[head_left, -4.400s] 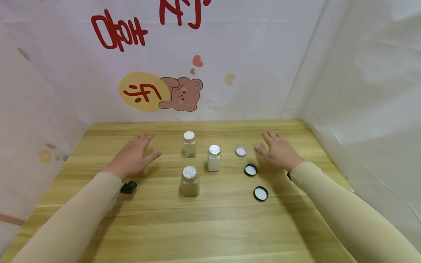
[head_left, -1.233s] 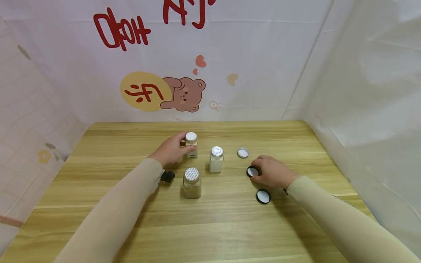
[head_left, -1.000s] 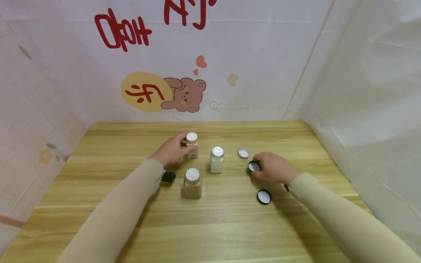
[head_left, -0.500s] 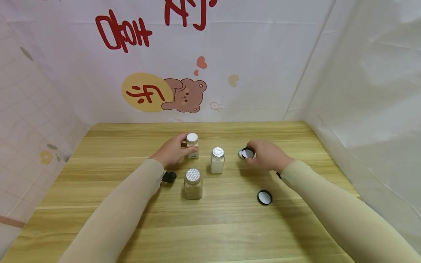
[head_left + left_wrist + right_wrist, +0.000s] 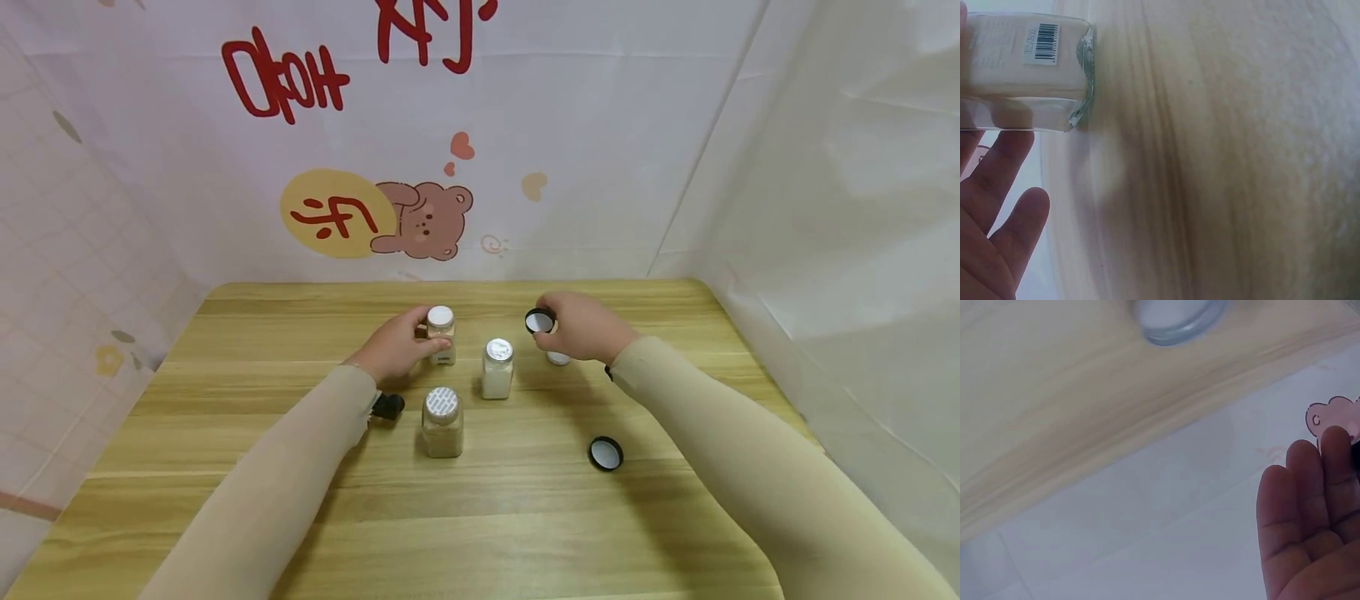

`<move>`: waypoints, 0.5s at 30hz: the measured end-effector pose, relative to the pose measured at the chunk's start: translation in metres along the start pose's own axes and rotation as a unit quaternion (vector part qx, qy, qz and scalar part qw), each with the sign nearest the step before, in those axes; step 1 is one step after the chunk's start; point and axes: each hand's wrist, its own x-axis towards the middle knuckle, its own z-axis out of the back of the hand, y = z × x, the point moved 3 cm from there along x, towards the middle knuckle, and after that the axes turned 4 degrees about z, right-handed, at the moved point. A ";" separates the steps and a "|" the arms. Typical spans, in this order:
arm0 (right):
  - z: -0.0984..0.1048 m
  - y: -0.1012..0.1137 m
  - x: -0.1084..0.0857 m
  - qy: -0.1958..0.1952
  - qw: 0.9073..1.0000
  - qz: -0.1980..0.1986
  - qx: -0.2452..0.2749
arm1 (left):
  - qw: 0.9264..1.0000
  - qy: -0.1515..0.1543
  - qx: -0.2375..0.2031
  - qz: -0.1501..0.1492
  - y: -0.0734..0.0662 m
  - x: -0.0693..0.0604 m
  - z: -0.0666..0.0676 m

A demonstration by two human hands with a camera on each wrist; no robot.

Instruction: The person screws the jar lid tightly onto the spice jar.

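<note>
My left hand (image 5: 395,347) grips the rear jar (image 5: 442,340), which has a white top and stands upright on the table. In the left wrist view that glass jar (image 5: 1029,69) shows a barcode label, with fingers along its side. My right hand (image 5: 589,327) pinches a black-rimmed lid (image 5: 539,322) by its edge, raised above the table, white inside facing up. Just below that hand lies a silver-rimmed lid (image 5: 558,358), partly covered; it also shows in the right wrist view, as a clear-rimmed lid (image 5: 1179,319). A jar with a silvery top (image 5: 497,369) stands between the hands.
Closer to the front stands a wider jar with a patterned top (image 5: 443,423). Another black-rimmed lid (image 5: 605,453) lies at front right on the wooden table (image 5: 480,533). A printed wall sheet (image 5: 585,108) rises behind the table's back edge.
My left hand has moved from the left side onto the rear jar and stays there. My right hand has picked up the middle black-rimmed lid and carried it back and left, past the silver-rimmed lid.
</note>
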 end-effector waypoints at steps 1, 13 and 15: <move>0.000 0.002 0.003 0.000 1.000 0.003 -0.001 | 1.000 0.001 0.000 0.000 0.001 0.000 0.000; 0.005 0.025 0.038 -0.002 0.999 0.046 -0.022 | 1.000 0.001 -0.001 -0.006 0.000 0.000 0.000; 0.006 0.030 0.043 0.003 0.998 0.052 -0.026 | 1.000 0.000 0.001 -0.006 0.000 0.000 0.000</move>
